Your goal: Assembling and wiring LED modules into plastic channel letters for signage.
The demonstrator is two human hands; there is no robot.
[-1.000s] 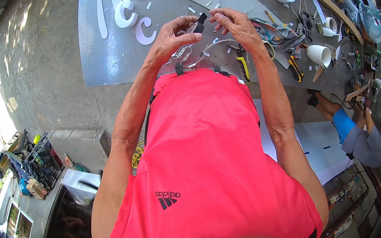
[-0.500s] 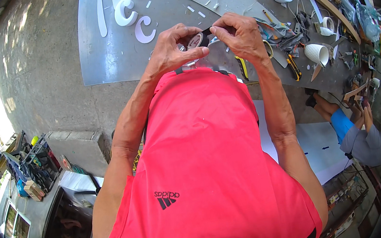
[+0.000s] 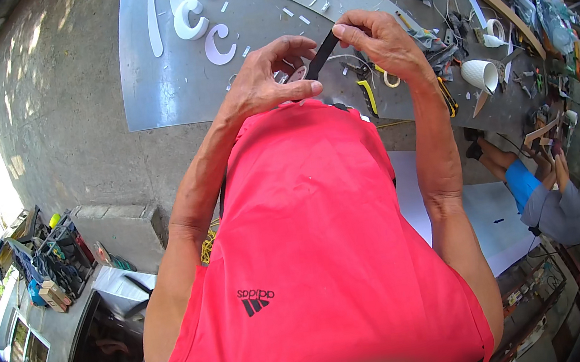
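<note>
Tape (image 3: 322,55) spans the gap between the two hands as a black strip, seen from above on my head camera, by the near edge of the grey worktable (image 3: 155,89). Its lower end meets a roll (image 3: 300,73) that sits inside the curl of the left hand (image 3: 266,74), between the thumb below and the fingers above. I read that hand as grasping the roll loosely. The right hand (image 3: 385,40) has the strip's upper end pinched between thumb and forefinger, other fingers folded in.

I get only a sliver of the roll: the left fingers cover most of it, and its pale face is too small to make out clearly. The strip's very tip is hidden under the right fingertips. A yellow-handled tool (image 3: 367,95) shows near the right wrist, while a yellow and black cutter (image 3: 448,98) is partly cut off from me by the right forearm.

The strip looks straight, its long axis slanting from the roll up and rightward, away from the red shirt (image 3: 309,215), toward the right fingertips.
</note>
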